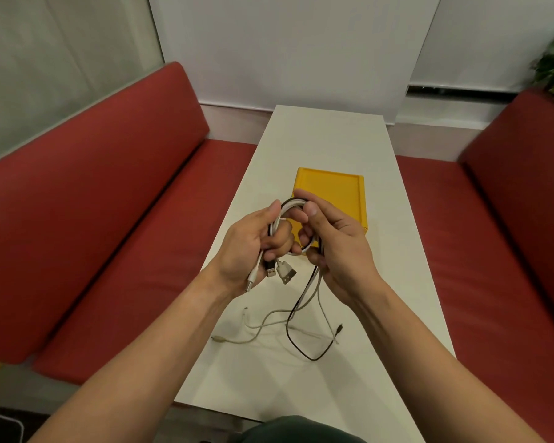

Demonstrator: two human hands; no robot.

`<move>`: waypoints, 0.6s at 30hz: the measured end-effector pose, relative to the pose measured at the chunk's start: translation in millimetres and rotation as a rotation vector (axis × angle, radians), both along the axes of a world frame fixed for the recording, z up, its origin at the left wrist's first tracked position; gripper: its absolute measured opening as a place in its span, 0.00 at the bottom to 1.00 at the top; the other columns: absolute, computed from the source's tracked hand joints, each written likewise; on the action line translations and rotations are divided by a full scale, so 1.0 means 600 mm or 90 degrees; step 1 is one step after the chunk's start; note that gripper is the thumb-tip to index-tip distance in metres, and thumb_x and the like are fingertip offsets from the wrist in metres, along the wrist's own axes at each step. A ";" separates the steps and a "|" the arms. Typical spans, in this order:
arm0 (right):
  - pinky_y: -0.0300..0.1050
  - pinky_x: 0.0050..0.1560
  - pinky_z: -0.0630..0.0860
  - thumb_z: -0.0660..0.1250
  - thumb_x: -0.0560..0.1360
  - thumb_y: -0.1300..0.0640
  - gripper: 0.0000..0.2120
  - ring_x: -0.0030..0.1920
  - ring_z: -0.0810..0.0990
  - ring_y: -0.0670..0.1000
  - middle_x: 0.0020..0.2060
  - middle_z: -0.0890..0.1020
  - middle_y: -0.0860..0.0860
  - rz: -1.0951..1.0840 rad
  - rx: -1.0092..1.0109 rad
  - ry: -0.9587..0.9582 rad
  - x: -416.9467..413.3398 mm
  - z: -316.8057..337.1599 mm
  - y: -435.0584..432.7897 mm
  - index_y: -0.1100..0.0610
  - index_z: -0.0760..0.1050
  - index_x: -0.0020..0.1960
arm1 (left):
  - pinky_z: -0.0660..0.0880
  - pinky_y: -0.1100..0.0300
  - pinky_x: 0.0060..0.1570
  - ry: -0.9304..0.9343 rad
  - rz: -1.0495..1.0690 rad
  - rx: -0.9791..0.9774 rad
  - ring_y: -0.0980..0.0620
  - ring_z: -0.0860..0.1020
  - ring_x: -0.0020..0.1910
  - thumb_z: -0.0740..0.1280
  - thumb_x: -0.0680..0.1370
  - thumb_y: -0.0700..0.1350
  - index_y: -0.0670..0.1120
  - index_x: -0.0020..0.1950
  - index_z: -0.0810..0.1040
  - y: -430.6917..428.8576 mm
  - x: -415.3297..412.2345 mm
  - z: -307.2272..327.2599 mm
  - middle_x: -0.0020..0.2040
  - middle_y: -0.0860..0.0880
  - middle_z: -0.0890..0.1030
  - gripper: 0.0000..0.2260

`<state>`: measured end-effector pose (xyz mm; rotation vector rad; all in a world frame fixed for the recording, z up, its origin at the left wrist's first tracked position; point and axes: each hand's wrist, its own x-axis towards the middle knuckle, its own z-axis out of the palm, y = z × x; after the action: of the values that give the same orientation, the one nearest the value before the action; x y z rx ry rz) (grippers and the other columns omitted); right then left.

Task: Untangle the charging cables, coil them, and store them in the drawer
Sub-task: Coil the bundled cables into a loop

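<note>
From my station I read this as mid-coil. The left hand has its grip closed round one side of the coil of white, grey and black cables. Three plugs hang out below the palm. I'd say that hand acts as the anchor so the turns don't spring apart. The right hand pinches the far side of the loop between thumb and fingers, its grip closed on the coil. I judge it is placed there to feed in the next turn. The loose tails drop from that hand and lie crossed on the counter, slack enough to draw up. The yellow drawer sits just behind the hands, close for stowing; I can't tell whether it is pulled out.
</note>
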<state>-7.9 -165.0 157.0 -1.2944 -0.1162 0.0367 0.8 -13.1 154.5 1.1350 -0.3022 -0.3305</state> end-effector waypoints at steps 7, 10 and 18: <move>0.41 0.28 0.58 0.64 0.83 0.51 0.13 0.33 0.72 0.48 0.34 0.71 0.52 -0.006 -0.041 0.009 -0.005 -0.004 0.003 0.49 0.82 0.64 | 0.74 0.55 0.44 -0.007 -0.001 -0.025 0.53 0.65 0.27 0.51 0.87 0.47 0.39 0.56 0.77 0.008 -0.001 -0.016 0.28 0.52 0.63 0.18; 0.44 0.32 0.63 0.65 0.83 0.53 0.10 0.33 0.66 0.47 0.34 0.72 0.49 -0.031 -0.051 -0.022 -0.006 -0.008 0.002 0.50 0.84 0.60 | 0.77 0.52 0.52 0.022 -0.042 -0.022 0.50 0.75 0.33 0.52 0.86 0.48 0.41 0.53 0.76 0.010 -0.007 -0.017 0.31 0.49 0.71 0.16; 0.43 0.39 0.74 0.65 0.84 0.55 0.09 0.37 0.74 0.50 0.39 0.82 0.44 -0.074 -0.143 -0.120 -0.015 -0.004 0.007 0.48 0.85 0.56 | 0.76 0.51 0.53 0.084 -0.125 -0.015 0.48 0.75 0.31 0.54 0.81 0.49 0.42 0.46 0.80 0.025 -0.003 0.007 0.28 0.47 0.72 0.18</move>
<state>-17.0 -160.7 154.3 -1.5254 -0.2021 -0.1765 -0.8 1.7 158.6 1.0582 -0.3011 -0.5708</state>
